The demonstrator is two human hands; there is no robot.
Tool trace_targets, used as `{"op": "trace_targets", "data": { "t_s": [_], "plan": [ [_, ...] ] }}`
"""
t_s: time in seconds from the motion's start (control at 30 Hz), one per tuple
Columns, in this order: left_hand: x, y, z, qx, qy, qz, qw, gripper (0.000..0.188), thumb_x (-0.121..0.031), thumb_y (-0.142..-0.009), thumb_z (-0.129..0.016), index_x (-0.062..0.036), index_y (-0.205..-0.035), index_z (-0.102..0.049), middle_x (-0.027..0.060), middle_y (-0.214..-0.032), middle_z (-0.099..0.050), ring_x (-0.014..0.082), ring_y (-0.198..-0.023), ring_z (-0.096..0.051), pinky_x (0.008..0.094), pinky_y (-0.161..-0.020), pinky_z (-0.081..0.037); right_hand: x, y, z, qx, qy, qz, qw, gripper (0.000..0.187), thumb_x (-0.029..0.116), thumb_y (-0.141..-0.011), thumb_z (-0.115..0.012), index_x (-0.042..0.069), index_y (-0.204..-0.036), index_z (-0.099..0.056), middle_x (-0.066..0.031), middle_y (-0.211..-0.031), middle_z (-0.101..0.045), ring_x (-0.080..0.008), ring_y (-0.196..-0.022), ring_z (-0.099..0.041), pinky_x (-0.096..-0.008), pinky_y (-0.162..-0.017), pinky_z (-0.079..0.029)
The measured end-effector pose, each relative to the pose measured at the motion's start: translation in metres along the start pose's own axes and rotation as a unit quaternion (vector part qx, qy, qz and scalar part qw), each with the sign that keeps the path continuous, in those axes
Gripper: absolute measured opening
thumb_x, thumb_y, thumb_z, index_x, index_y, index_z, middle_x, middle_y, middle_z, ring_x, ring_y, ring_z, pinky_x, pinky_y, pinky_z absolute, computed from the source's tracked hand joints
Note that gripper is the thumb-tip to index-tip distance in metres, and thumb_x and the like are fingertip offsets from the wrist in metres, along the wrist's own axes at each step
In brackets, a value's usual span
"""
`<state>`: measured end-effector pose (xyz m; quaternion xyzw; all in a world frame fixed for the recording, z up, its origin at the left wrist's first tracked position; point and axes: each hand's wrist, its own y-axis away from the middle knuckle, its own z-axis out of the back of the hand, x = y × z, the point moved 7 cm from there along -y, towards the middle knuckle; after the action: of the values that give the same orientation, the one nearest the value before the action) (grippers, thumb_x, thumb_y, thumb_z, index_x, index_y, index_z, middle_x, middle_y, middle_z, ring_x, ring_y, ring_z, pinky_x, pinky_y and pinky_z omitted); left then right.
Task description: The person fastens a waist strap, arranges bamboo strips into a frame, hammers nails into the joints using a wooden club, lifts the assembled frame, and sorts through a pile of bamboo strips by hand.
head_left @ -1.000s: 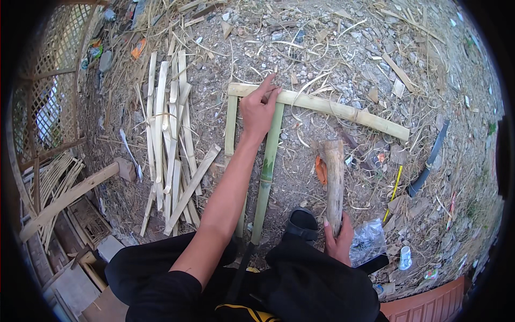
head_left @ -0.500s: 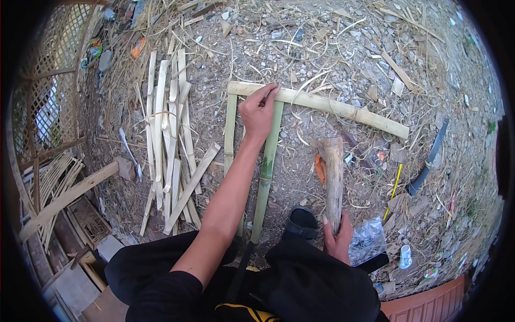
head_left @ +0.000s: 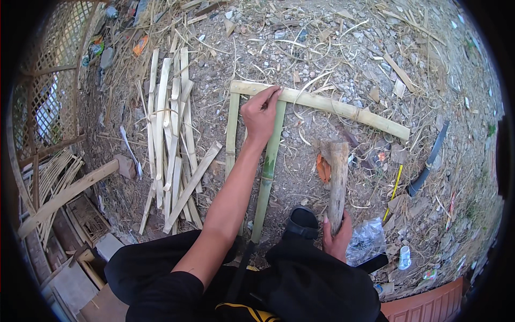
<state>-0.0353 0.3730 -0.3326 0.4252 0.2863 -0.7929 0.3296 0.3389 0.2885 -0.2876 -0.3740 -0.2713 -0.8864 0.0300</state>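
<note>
The left hand (head_left: 261,114) reaches forward over the dirt, its fingers pinched together on the far end of a green bamboo pole (head_left: 267,170). That pole lies on the ground with its long axis running nearly straight away from the person, the near end by the black shoe (head_left: 301,222) and the far end meeting a pale bamboo pole (head_left: 343,110) laid crosswise. The pale pole's long axis runs left to right, slanting slightly nearer toward the right. A thinner split bamboo strip (head_left: 232,134) lies just left of the green pole, parallel to it, and also touches the crosswise pole at its far end. The right hand (head_left: 337,239) is low beside the knee, closed around the near end of a thick wooden club (head_left: 338,180), which points away from the person. Well to the left lies a loose heap of pale split bamboo slats (head_left: 170,137), mostly aligned lengthwise like the green pole.
</note>
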Motion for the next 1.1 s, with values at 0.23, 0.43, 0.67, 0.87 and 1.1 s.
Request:
{"op": "trace_targets", "data": {
  "t_s": [0.23, 0.43, 0.67, 0.87, 1.1],
  "plan": [
    [-0.002, -0.002, 0.003, 0.001, 0.007, -0.018, 1.0, 0.016, -0.007, -0.088, -0.075, -0.0037, -0.104, -0.078, 0.0065, -0.087, -0.076, 0.0088, -0.069, -0.064, 0.025, -0.064, -0.051, -0.007, 0.002, 0.001, -0.023, 0.035, 0.012, 0.999, 0.05, 0.013, -0.092, -0.07, -0.007, -0.132, -0.047, -0.0264, -0.112, -0.058, -0.0419, -0.102, -0.06, -0.0453, -0.091, -0.046],
    [-0.003, 0.001, 0.004, 0.006, 0.003, -0.021, 1.0, 0.016, -0.007, -0.088, -0.075, -0.0039, -0.104, -0.078, 0.0075, -0.089, -0.077, 0.01, -0.071, -0.067, 0.0253, -0.066, -0.053, -0.014, 0.002, -0.004, -0.036, 0.051, 0.015, 0.998, 0.051, 0.015, -0.093, -0.069, -0.008, -0.132, -0.046, -0.0268, -0.114, -0.056, -0.0428, -0.104, -0.058, -0.0462, -0.091, -0.046],
    [-0.004, 0.001, 0.005, 0.005, -0.011, -0.037, 0.999, 0.016, -0.006, -0.088, -0.075, -0.0036, -0.104, -0.077, 0.009, -0.091, -0.077, 0.0114, -0.074, -0.069, 0.0257, -0.067, -0.054, -0.019, 0.001, -0.007, -0.044, 0.06, 0.016, 0.997, 0.053, 0.016, -0.092, -0.07, -0.008, -0.133, -0.045, -0.0271, -0.113, -0.055, -0.0438, -0.103, -0.057, -0.0476, -0.091, -0.045],
    [-0.004, 0.001, 0.004, 0.005, 0.002, -0.051, 0.999, 0.016, -0.005, -0.089, -0.074, -0.0032, -0.105, -0.077, 0.0096, -0.093, -0.077, 0.0122, -0.076, -0.07, 0.0261, -0.069, -0.055, -0.022, -0.001, -0.009, -0.042, 0.057, 0.015, 0.997, 0.054, 0.015, -0.092, -0.07, -0.008, -0.133, -0.045, -0.0274, -0.113, -0.055, -0.0447, -0.105, -0.056, -0.0484, -0.091, -0.045],
    [-0.007, 0.001, 0.004, 0.005, -0.014, -0.049, 0.999, 0.016, -0.005, -0.088, -0.074, -0.0032, -0.104, -0.077, 0.0103, -0.093, -0.077, 0.0131, -0.077, -0.071, 0.0264, -0.069, -0.055, -0.02, -0.001, -0.009, -0.042, 0.053, 0.029, 0.997, 0.053, 0.015, -0.093, -0.069, -0.008, -0.133, -0.044, -0.0285, -0.114, -0.054, -0.0463, -0.104, -0.056, -0.0491, -0.091, -0.045]
  ]
}}
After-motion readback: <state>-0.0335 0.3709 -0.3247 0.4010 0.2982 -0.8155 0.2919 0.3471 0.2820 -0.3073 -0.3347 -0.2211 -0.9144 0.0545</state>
